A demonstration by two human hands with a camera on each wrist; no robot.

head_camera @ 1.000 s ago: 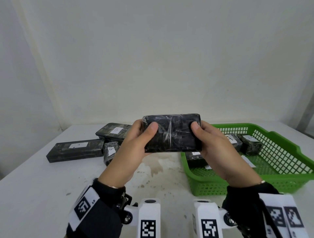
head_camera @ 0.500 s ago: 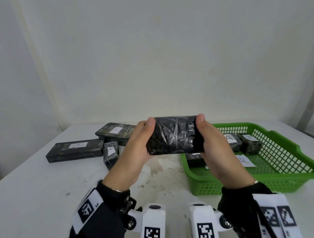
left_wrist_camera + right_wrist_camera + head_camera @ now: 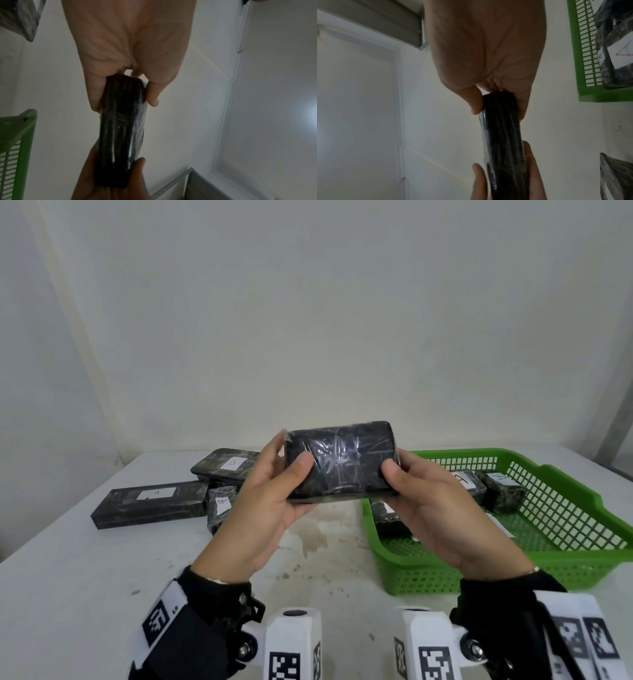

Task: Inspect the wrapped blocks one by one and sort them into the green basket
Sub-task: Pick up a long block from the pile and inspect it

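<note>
Since half a second ago, both hands have rolled the black film-wrapped rectangular block (image 3: 340, 462) so its broad face shows, held above the white bench (image 3: 68, 577), left of the green plastic mesh basket (image 3: 582, 546). Left hand (image 3: 126, 54) pinches one short end, thumb opposite fingers; right hand (image 3: 488, 54) likewise grips the other. Block looks stiff, glossy, probably slippery; end grips suit it.

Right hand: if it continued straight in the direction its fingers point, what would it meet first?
The right hand already grips the wrapped block; beyond it comes the left hand, probably.
</note>
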